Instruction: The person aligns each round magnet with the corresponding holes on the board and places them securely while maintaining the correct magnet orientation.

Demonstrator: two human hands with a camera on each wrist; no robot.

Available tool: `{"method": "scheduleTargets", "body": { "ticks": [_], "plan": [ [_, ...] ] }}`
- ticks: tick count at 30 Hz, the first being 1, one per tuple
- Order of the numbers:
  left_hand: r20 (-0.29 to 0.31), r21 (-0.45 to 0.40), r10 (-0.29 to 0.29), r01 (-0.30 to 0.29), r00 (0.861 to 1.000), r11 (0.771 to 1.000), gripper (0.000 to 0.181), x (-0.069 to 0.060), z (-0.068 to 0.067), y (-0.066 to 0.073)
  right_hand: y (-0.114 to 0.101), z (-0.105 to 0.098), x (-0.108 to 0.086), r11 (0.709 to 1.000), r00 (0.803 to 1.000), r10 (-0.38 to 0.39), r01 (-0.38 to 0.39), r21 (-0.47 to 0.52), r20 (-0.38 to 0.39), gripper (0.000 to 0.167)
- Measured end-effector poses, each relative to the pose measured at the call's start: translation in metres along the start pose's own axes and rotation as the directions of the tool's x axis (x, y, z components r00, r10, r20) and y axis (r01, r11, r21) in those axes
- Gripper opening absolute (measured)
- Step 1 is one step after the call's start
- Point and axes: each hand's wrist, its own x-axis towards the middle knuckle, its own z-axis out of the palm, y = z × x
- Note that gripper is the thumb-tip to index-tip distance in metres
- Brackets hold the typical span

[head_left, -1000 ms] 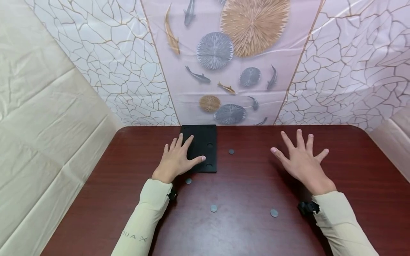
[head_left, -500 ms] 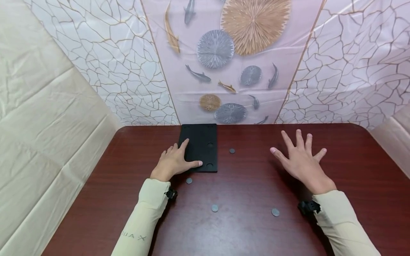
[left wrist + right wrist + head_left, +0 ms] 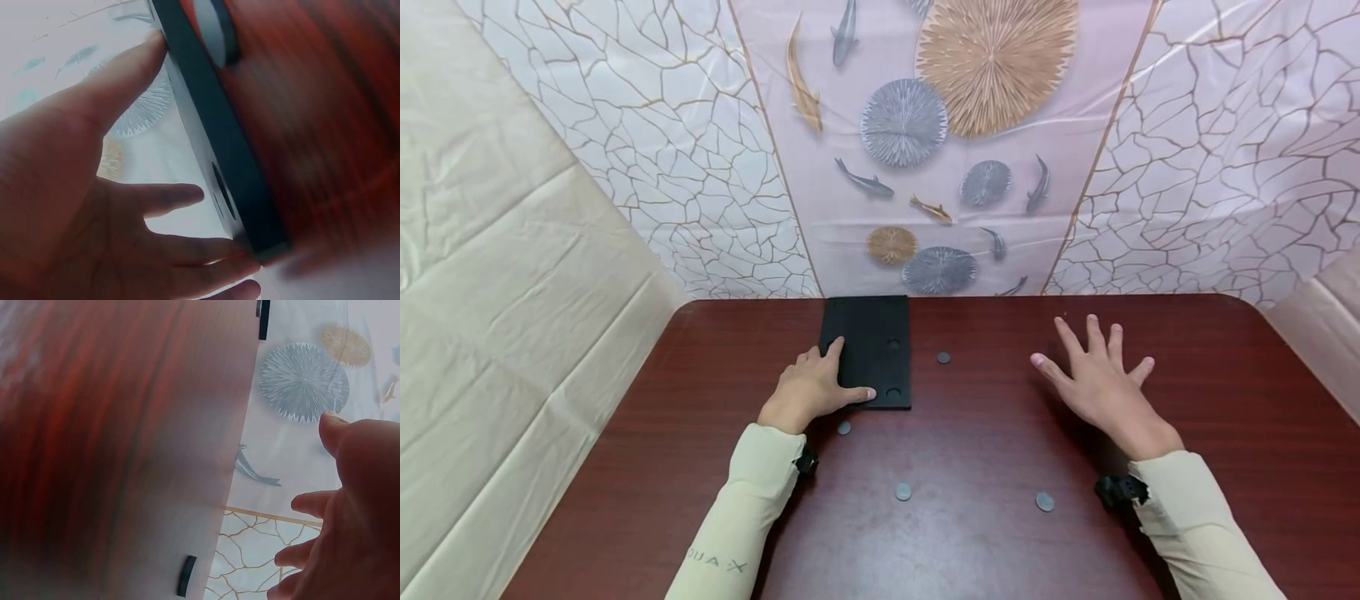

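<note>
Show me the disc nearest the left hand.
The leftmost disc, just off the near edge of the black plate; the other three lie farther from the left hand.

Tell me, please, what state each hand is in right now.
Left hand: open, at the black board; whether it touches is unclear.
Right hand: open and spread, holding nothing.

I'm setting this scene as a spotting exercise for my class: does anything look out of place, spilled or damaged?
Nothing plainly looks spilled or damaged. Perhaps out of place: four small grey discs lie scattered on the table, apart from the black board, whose visible round recesses look empty.
</note>
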Motion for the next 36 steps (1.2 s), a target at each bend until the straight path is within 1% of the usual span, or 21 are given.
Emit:
{"method": "scheduleTargets", "body": {
  "ticks": [5,9,15,19,21,24,28,32,34,36],
  "plan": [
    [-0.018,0.063,-0.005,0.006,1.0,0.998,0.105,-0.003,-0.001,0.007,-0.002,0.001,-0.001,1.0,1.0,-0.005,0.005,0.001,0.012,0.092],
    [-0.03,0.091,-0.005,0.008,1.0,0.996,0.105,-0.006,-0.002,0.012,-0.005,0.001,-0.001,1.0,1.0,-0.009,0.009,0.0,0.01,0.091],
    [0.002,0.113,0.001,-0.001,1.0,0.994,0.107,-0.009,-0.004,0.022,-0.009,-0.004,-0.002,1.0,1.0,-0.014,0.014,0.003,0.016,0.091],
    [0.016,0.13,0.0,-0.002,1.0,0.992,0.107,-0.013,-0.003,0.028,-0.011,-0.008,-0.003,1.0,1.0,-0.02,0.02,0.025,0.004,0.089],
    [0.019,0.139,0.002,-0.005,1.0,0.99,0.107,-0.015,-0.003,0.031,-0.012,-0.008,-0.003,0.998,0.999,-0.034,0.034,0.044,0.0,0.087],
    [0.035,0.152,-0.008,0.003,0.999,0.988,0.109,-0.017,-0.003,0.034,-0.017,-0.008,-0.003,0.992,0.997,-0.082,0.082,0.094,-0.005,0.084],
    [0.06,0.131,-0.034,0.026,0.998,0.991,0.112,-0.021,-0.004,0.039,-0.024,-0.008,-0.002,0.979,0.99,-0.143,0.144,0.142,-0.019,0.078],
    [0.065,0.088,-0.054,0.048,0.996,0.995,0.114,-0.025,-0.003,0.044,-0.029,-0.007,-0.002,0.97,0.986,-0.162,0.164,0.181,-0.029,0.073],
    [0.066,0.081,-0.062,0.057,0.996,0.995,0.115,-0.026,-0.003,0.046,-0.033,-0.005,-0.004,0.963,0.985,-0.172,0.174,0.204,-0.027,0.071],
    [0.065,0.08,-0.067,0.062,0.996,0.995,0.115,-0.028,-0.003,0.048,-0.038,-0.002,-0.005,0.959,0.984,-0.18,0.178,0.222,-0.009,0.069]
  ]
}}
